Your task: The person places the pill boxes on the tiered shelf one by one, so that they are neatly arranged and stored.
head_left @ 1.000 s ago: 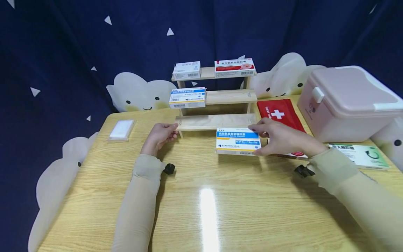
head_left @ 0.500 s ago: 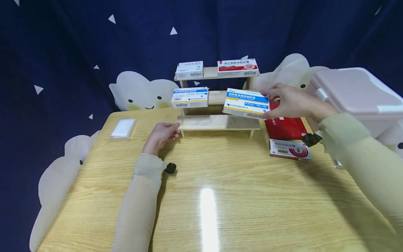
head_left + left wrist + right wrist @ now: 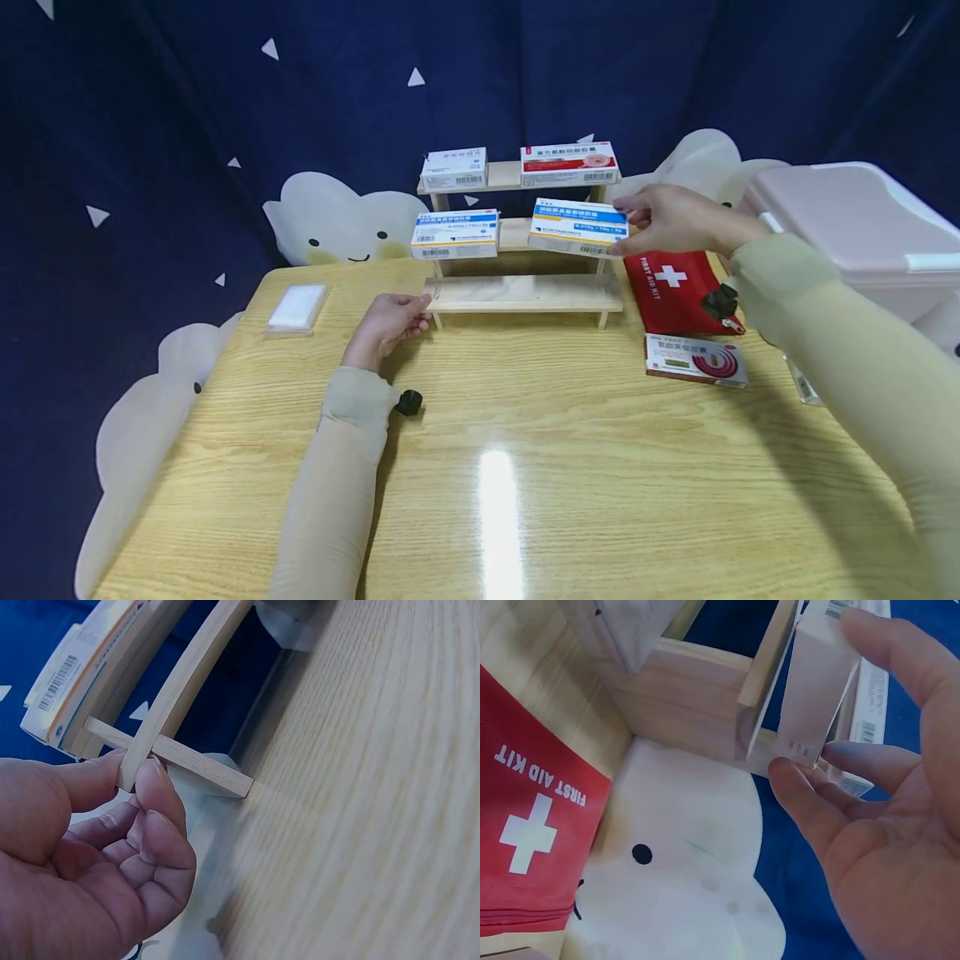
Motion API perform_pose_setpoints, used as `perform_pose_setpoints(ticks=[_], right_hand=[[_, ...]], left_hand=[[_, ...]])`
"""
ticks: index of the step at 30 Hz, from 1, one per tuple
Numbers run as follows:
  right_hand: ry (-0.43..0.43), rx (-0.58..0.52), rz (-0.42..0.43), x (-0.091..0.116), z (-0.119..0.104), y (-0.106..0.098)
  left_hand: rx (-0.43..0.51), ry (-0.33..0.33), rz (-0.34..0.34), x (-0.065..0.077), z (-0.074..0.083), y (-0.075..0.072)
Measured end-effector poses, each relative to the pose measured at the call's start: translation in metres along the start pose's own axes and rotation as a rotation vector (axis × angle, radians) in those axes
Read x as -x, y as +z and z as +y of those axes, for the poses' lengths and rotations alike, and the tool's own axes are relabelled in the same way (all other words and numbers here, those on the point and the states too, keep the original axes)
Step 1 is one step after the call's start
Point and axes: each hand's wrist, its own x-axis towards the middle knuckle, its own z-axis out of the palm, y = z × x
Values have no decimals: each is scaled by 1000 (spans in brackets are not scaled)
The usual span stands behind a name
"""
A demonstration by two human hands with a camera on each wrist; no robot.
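Observation:
My left hand (image 3: pixel 388 327) pinches the left end of the bottom step of a three-tier wooden rack (image 3: pixel 525 293); in the left wrist view thumb and finger grip the board's end (image 3: pixel 142 754). With my right hand (image 3: pixel 671 218) I hold a blue-and-white medicine box (image 3: pixel 577 227) by its right end, at the right half of the middle step. The right wrist view shows this box (image 3: pixel 814 697) edge-on by the step; whether it touches the board I cannot tell. A similar blue-and-white box (image 3: pixel 454 233) sits on the left of that step.
On the top step stand a white box (image 3: pixel 454 169) and a red-and-white box (image 3: pixel 570 164). Right of the rack lie a red first aid pouch (image 3: pixel 671 292) and a medicine box (image 3: pixel 696 360), near a pink storage bin (image 3: pixel 847 217). A clear-and-white case (image 3: pixel 297 308) lies left.
My right hand has lifted the blue-and-white box from in front of the bottom step up and back to the middle step. The left hand keeps its hold on the rack.

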Motion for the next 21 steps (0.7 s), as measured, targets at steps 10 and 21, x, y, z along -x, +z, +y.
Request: perform_pose_setpoints(ticks=[10,21], right_hand=[[41,-54,-27,-10,11,3],[42,-84,-42,-17,15,3]], left_hand=[[-11,-4,0,1,1,-1],[-3,-5,-12,1,1,0]])
